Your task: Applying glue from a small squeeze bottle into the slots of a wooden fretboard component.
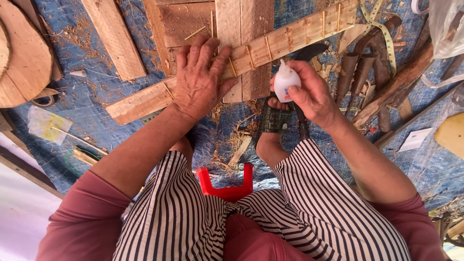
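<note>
My left hand [200, 77] lies flat, fingers together, pressing on a long pale wooden slat [290, 38] that runs diagonally from lower left to upper right. Thin wooden sticks cross the slat at intervals. My right hand [314, 94] grips a small white glue bottle [285, 83], its nozzle pointing up toward the slat's lower edge. The slat rests across wider upright planks [244, 19]. My foot in a green sandal [275, 118] sits just below the bottle.
A blue tarp [92, 96] strewn with shavings covers the ground. Loose boards [113, 36] lie at upper left, a round wooden piece [21, 58] at far left. Dark tools and a tape measure [379, 29] lie at right. A red stool [227, 186] shows between my knees.
</note>
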